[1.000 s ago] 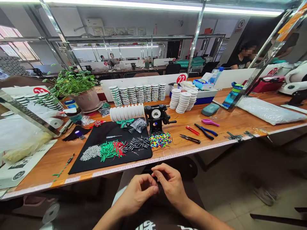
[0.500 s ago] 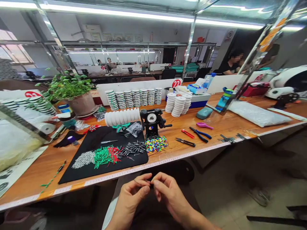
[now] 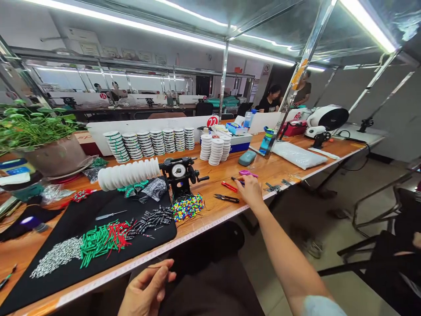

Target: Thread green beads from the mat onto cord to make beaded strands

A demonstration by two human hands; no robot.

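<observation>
Left hand [image 3: 146,287], near, pinches a thin dark strand [image 3: 153,267]; right hand [image 3: 250,191] covers pliers [image 3: 234,179] right on the table [image 3: 220,175] — whether closed, I cannot tell. With 1 hand on the strand, a slack pinch could drop it.

Looks out from head height, facing forward and down. Sits close to the bare left hand [image 3: 146,287], low at the bottom edge, and farther from the bare right hand [image 3: 251,191]. Takes in the brown wooden workbench [image 3: 212,211] at a slant, running from low left of the left hand to high right of the right hand. Reaches up to a long white tube light [image 3: 370,26] above and right of the right hand; crops a leafy green plant [image 3: 36,127] beyond and left of the left hand.
</observation>
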